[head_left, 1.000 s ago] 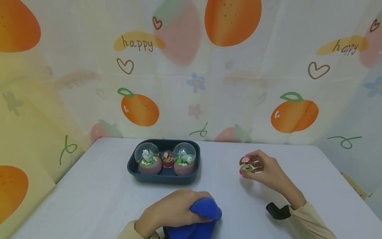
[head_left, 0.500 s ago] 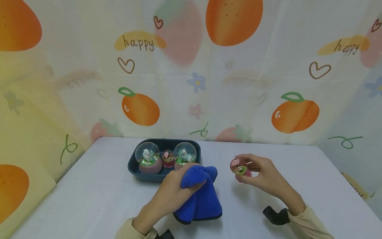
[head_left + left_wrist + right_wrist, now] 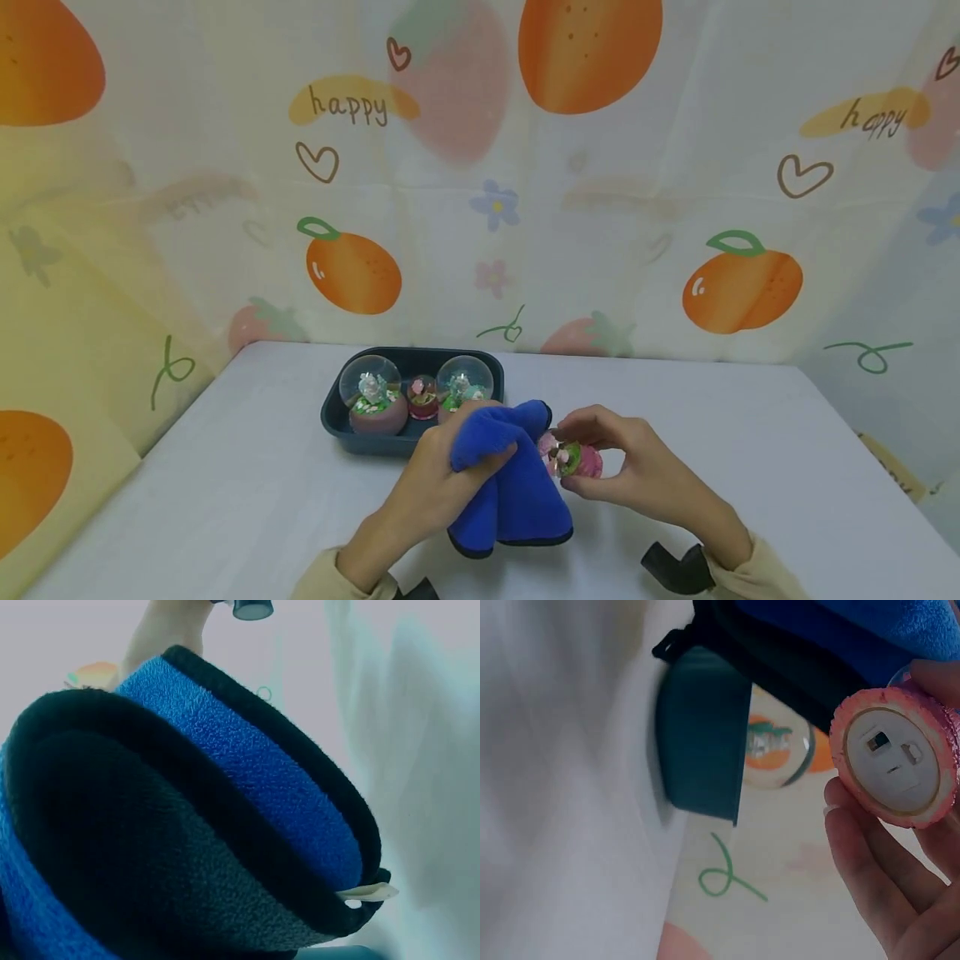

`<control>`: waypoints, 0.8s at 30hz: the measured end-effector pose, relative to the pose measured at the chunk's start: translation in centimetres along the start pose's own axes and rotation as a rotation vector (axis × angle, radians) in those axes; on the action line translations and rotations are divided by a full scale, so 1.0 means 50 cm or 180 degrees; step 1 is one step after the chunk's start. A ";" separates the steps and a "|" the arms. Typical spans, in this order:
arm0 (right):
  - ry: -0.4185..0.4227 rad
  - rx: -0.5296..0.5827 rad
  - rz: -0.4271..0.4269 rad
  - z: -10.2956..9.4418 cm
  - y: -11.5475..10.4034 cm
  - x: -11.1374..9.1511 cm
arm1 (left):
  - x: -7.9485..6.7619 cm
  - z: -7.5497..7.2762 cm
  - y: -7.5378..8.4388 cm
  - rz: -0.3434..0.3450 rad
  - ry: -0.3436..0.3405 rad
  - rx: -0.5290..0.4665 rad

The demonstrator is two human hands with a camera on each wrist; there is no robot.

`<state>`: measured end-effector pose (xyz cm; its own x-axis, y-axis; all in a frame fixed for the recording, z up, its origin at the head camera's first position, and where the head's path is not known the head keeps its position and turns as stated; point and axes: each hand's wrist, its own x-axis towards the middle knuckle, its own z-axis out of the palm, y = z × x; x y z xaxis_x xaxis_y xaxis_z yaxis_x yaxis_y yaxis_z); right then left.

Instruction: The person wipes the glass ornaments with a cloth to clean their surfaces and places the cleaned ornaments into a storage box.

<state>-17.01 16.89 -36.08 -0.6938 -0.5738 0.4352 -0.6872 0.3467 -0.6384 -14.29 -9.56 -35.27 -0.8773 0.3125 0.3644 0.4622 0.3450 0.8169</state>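
Note:
My left hand (image 3: 435, 467) grips a blue cloth (image 3: 517, 492) with a dark edge, which hangs down over the table's middle. In the left wrist view the cloth (image 3: 285, 780) fills most of the picture and hides the fingers. Thumb and fingers of my right hand (image 3: 637, 467) hold a small pink snow globe (image 3: 585, 461) by its base. It lies tilted on its side, its dome against or right beside the cloth. The right wrist view shows the underside of its base (image 3: 892, 769), white with small square openings.
A dark teal tray (image 3: 367, 446) stands at the back left of the white table (image 3: 225, 492). Inside it are two large snow globes, the left one (image 3: 378, 417) and the right one (image 3: 472, 375), with a small red globe (image 3: 422, 400) between them. A patterned cloth backdrop (image 3: 585, 275) hangs behind.
My left hand has raised the blue cloth from the front edge toward the tray. My right hand has moved left and nearer, tipping the small snow globe over toward the cloth.

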 end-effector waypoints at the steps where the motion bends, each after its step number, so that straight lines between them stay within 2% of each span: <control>1: -0.0003 0.0004 -0.0035 0.002 -0.002 0.000 | 0.000 0.001 0.001 -0.0011 -0.0040 -0.0011; 9: 0.0133 0.0161 -0.0264 0.016 -0.015 0.003 | 0.000 0.006 0.001 -0.0043 -0.0298 -0.0029; 16: 0.0160 0.0205 -0.0443 0.029 -0.026 0.003 | -0.002 0.011 0.001 -0.0288 -0.0710 0.0041; 20: 0.0111 0.0253 -0.0481 0.035 -0.027 0.003 | -0.006 0.012 0.005 -0.0380 -0.0750 0.0259; 24: 0.0016 0.0413 -0.0519 0.037 -0.029 0.003 | -0.008 0.011 0.010 -0.0404 -0.0667 0.0323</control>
<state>-15.72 14.95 -36.28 -0.5768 -0.6108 0.5425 -0.7573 0.1509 -0.6354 -13.66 -9.04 -35.25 -0.8879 0.4338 0.1527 0.3701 0.4769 0.7972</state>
